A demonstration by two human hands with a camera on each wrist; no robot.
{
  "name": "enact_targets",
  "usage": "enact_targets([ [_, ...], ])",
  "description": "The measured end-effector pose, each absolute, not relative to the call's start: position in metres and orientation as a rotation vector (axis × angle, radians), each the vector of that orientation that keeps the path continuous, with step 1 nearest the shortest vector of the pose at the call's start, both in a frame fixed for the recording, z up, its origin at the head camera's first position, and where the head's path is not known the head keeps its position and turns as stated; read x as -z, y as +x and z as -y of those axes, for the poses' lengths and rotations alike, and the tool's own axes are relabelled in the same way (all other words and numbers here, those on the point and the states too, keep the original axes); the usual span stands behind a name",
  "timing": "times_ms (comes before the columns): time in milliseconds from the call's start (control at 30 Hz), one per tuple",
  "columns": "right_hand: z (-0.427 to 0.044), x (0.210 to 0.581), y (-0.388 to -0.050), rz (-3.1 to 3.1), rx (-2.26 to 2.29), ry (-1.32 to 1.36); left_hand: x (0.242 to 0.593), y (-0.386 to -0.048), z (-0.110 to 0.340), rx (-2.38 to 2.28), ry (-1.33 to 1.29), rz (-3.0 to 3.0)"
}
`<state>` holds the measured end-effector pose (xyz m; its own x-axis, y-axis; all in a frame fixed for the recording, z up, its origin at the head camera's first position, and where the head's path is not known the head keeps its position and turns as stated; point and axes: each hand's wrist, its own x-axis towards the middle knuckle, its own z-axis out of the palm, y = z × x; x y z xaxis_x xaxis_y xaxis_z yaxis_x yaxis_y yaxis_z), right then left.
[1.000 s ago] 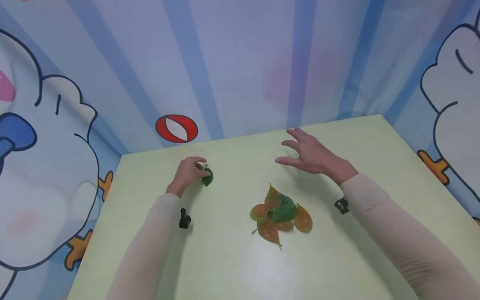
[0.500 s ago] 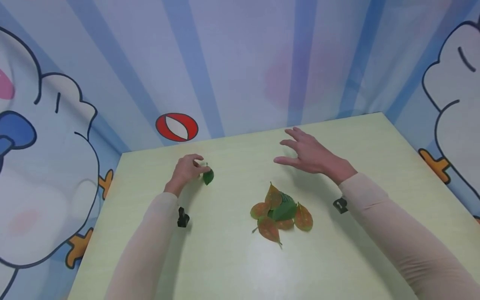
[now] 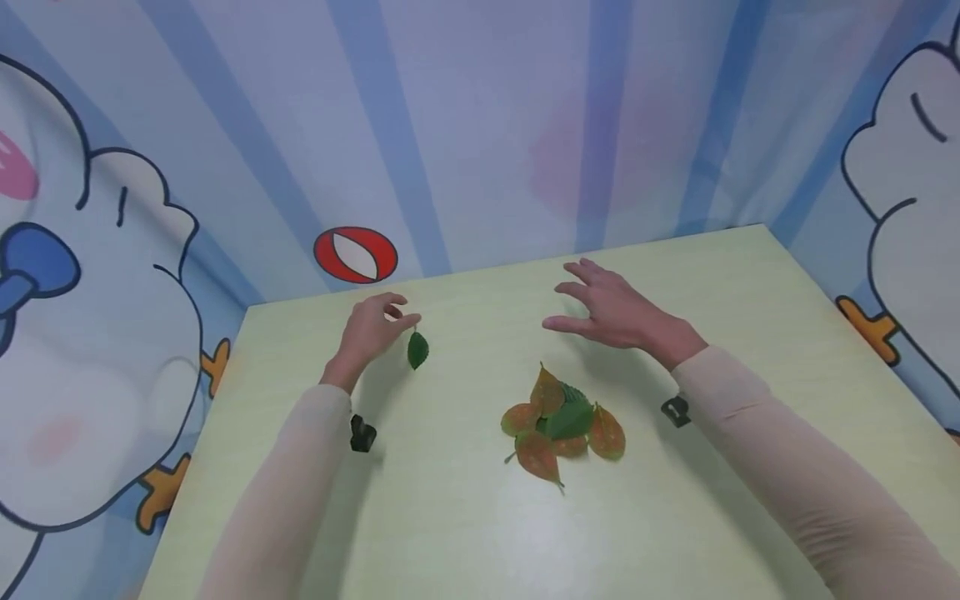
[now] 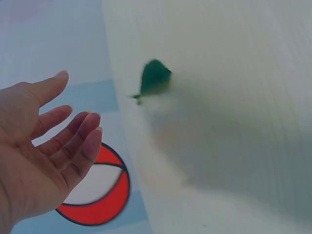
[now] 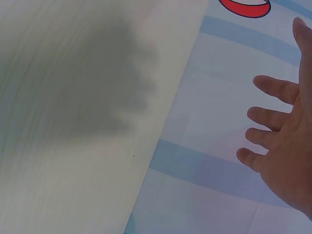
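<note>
A small dark green leaf (image 3: 417, 350) lies on the pale table, its stem toward the backdrop. Just above its stem is my left hand (image 3: 371, 327); the left wrist view shows that hand (image 4: 48, 146) with relaxed, parted fingers, clear of the leaf (image 4: 155, 77). My right hand (image 3: 618, 308) hovers over the table's far part with spread fingers and nothing in them, as the right wrist view of the hand (image 5: 282, 131) also shows. Between the hands and nearer me lies a cluster of leaves: reddish-brown ones (image 3: 537, 456) around a green one (image 3: 570, 421).
The pale table (image 3: 465, 517) ends at a blue striped backdrop (image 3: 495, 125) with a red and white oval (image 3: 356, 255). White cartoon figures are printed at both sides. Small black devices (image 3: 363, 433) sit at both wrists.
My left hand has let go of the small green leaf and moved slightly away toward the backdrop, leaving the leaf in full view. The right hand has shifted slightly left.
</note>
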<state>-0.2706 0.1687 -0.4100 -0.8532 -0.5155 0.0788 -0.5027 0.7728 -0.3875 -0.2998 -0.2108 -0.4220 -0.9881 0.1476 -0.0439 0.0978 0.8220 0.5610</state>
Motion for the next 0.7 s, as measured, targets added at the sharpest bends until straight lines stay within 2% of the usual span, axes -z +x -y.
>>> enact_targets([
  [367,-0.167,0.410,-0.266,-2.919,0.602,-0.880,0.394,-0.278,0.154,-0.861,0.454,-2.933],
  [700,-0.171,0.406,-0.264,-2.942,0.566,-0.880,0.388,-0.264,0.121,-0.828,0.622,-2.880],
])
